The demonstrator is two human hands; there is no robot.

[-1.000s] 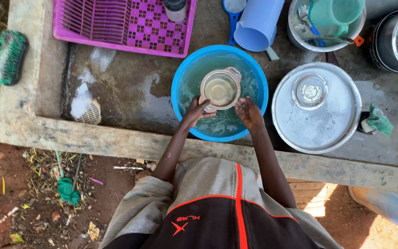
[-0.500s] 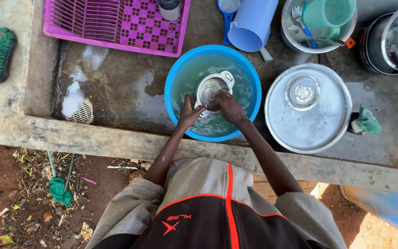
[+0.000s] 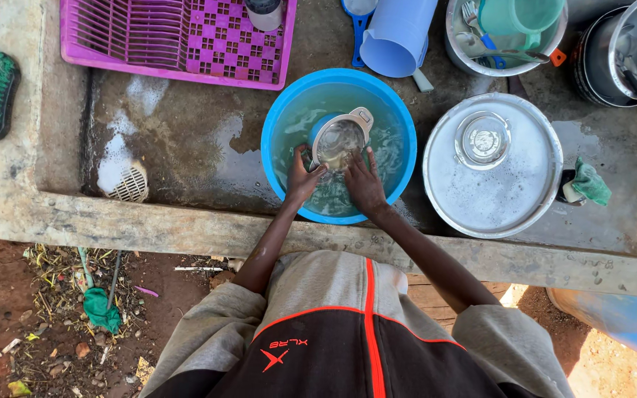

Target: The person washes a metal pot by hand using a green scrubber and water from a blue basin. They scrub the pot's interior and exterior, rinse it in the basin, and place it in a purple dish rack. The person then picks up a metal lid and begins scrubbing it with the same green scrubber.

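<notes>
I am gripping the small metal cup with my left hand and right hand, half under water in the blue basin at frame centre. Being wet, it is likely slipping and splashing over the counter.

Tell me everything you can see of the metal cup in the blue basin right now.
The metal cup is a small, shiny, silver-coloured vessel with a round rim and one handle at its upper right. It lies tilted in the water of the blue basin, mouth toward the camera, with water inside it. The left hand grips its lower left rim; the right hand touches its lower right edge with its fingers. Its base is hidden under the water.
</notes>
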